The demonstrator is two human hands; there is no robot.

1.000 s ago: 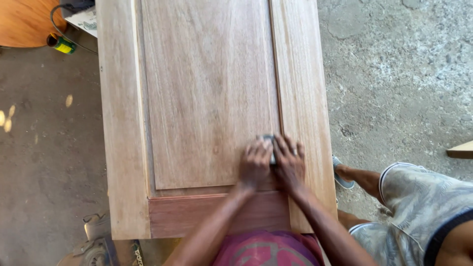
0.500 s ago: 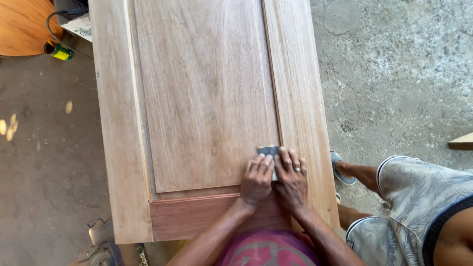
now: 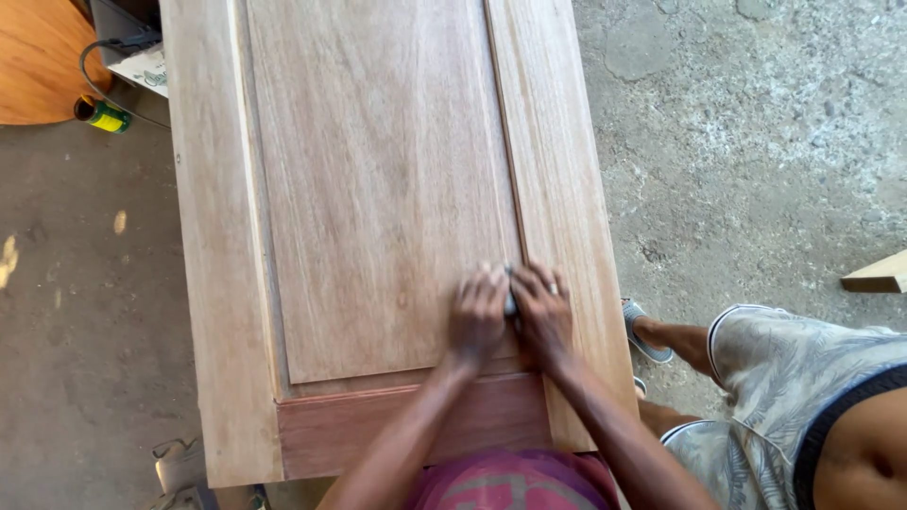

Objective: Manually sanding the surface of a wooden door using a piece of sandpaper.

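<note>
Both hands lie flat and side by side, palms down, fingers stretched forward: left hand [image 3: 477, 316] and right hand [image 3: 541, 312], with a ring on one finger, press together on one small grey sanding pad [image 3: 510, 302], nearly hidden between them, at the right edge of the sunken panel near the near end of the door [image 3: 378, 189]. One door, pale reddish bare wood with long straight grain: a flat panel set in a raised frame with a darker bottom rail. Around it: rough grey concrete floor [image 3: 756, 142], one round orange wooden top [image 3: 38, 57], one small green-and-yellow can [image 3: 104, 115], one pale wood offcut [image 3: 879, 274]; a second person stands at right, in patterned shorts [image 3: 803, 378].
</note>
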